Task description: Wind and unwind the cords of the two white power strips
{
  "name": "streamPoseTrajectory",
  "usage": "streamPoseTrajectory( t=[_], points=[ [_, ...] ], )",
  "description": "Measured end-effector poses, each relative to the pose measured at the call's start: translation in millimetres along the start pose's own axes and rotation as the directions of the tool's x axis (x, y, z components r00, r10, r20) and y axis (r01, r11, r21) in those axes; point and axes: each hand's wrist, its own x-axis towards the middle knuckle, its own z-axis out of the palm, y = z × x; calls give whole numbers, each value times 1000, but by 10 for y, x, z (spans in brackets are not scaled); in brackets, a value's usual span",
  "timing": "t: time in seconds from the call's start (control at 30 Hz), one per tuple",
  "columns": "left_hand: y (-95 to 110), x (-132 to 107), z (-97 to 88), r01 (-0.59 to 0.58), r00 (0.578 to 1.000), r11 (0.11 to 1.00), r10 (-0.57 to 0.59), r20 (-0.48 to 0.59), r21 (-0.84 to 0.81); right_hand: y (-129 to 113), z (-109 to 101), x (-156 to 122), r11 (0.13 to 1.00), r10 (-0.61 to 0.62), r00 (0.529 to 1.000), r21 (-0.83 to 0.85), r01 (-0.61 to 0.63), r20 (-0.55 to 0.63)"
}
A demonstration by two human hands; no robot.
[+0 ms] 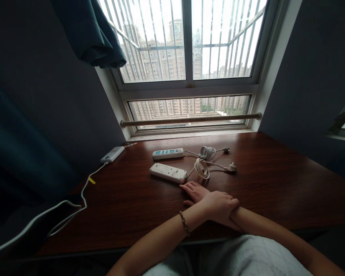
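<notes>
My left hand (pixel 220 207), with a braided bracelet (pixel 184 223) on its wrist, lies over my right forearm, its fingers wrapped round the right wrist. Beneath it, my right hand (pixel 196 191) rests flat on the table with fingers stretched out to the left. Those fingertips are close to a white power strip (pixel 168 173) lying face down; a small gap or light touch cannot be told apart. Its coiled cord (pixel 201 169) and plug (pixel 231 167) lie to the right. Behind it, a second power strip (pixel 168 153) shows blue sockets, with a coiled cord (pixel 207 153) and plug (pixel 226 150).
A white box-shaped device (pixel 112 154) sits at the table's left edge. Its white cable (pixel 84 191) with a yellow tag (pixel 92 180) runs off to the lower left. Beyond the brown wooden table (pixel 276 184) are a rail (pixel 189 120) and a barred window. A blue curtain (pixel 94 38) hangs upper left.
</notes>
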Motion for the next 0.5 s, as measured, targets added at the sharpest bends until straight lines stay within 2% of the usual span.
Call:
streamPoseTrajectory(
  t=[0.23, 0.5],
  points=[
    [39, -4, 73, 2, 1000, 993, -1, -7, 115, -16, -27, 2, 1000, 1, 1000, -2, -1, 8],
    [23, -7, 16, 7, 1000, 982, -8, 2, 187, -17, -27, 2, 1000, 3, 1000, -5, -3, 3]
  ],
)
